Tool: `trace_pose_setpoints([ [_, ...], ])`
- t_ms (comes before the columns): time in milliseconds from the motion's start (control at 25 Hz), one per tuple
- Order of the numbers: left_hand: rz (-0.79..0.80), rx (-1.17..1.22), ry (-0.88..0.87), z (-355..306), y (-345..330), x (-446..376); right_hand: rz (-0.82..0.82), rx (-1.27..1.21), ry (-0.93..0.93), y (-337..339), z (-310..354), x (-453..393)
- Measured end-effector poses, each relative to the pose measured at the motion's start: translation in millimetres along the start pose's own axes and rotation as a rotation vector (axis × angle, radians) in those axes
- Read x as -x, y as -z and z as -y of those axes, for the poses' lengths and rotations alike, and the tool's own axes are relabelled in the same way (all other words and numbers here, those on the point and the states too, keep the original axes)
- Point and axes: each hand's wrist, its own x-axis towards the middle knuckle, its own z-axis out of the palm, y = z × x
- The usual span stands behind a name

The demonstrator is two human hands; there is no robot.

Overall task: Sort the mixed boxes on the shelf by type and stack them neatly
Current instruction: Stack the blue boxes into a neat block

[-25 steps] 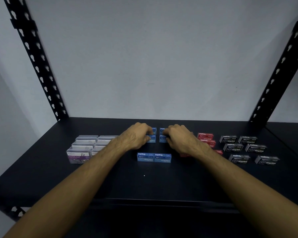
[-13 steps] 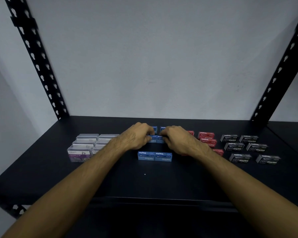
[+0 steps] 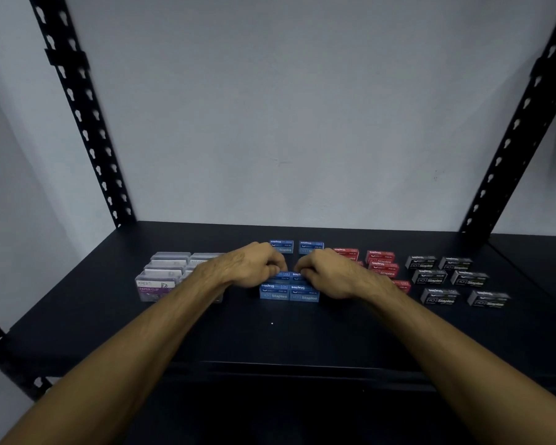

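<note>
**Four sorts of box on one shelf, both hands on the blue**

One black shelf (image 3: pixel 206 342) bears everything, with slotted uprights (image 3: pixel 87 123) at its back corners and a pale wall (image 3: pixel 286 107) behind. Both forearms reach in from below. The left hand (image 3: pixel 247 268) and right hand (image 3: pixel 331 274) meet at mid-shelf, knuckles up, fingers curled down onto a middle pair of blue boxes (image 3: pixel 288 275); each hand pinches its box by the top edge. That pair sits just behind a front blue pair (image 3: pixel 289 293), the two touching side by side, and a back blue pair (image 3: pixel 296 247) stands apart near the wall. Left of the hands lie the clear clip boxes (image 3: pixel 164 274) in close rows. To the right come the red boxes (image 3: pixel 381 263), partly hidden by the right hand, then six black boxes (image 3: pixel 446 281) in two columns, spaced apart.
</note>
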Motion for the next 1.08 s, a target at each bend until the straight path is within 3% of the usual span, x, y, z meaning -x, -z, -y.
trace_pose_setpoints([
  [1080, 0.081, 0.027, 0.027, 0, -8, 15, 0.095, -0.054, -0.046, -2, 4, 15],
])
